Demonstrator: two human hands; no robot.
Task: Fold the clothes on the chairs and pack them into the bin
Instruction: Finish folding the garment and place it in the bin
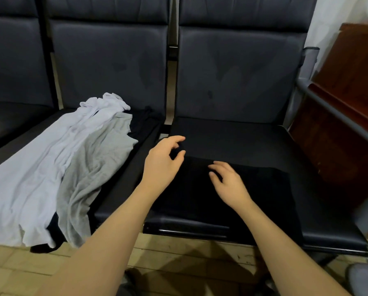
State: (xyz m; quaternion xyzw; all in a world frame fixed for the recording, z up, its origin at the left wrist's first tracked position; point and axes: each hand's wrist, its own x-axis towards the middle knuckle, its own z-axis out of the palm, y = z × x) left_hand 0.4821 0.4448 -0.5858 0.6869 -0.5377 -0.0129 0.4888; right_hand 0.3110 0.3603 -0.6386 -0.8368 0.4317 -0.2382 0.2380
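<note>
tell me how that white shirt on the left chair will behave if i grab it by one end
The white shirt will likely hang limp, since it lies in loose wrinkles. It may drag the grey shirt that it overlaps.

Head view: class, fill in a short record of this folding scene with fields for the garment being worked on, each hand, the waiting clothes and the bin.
garment in work: black garment, lying flat on the right chair seat
left hand: over the garment's far left corner, fingers loosely curled, no clear grip
right hand: over the garment's far edge, fingers relaxed
waiting clothes: white garment, grey garment and dark clothing heaped on the middle chair seat
bin: not in view
</note>
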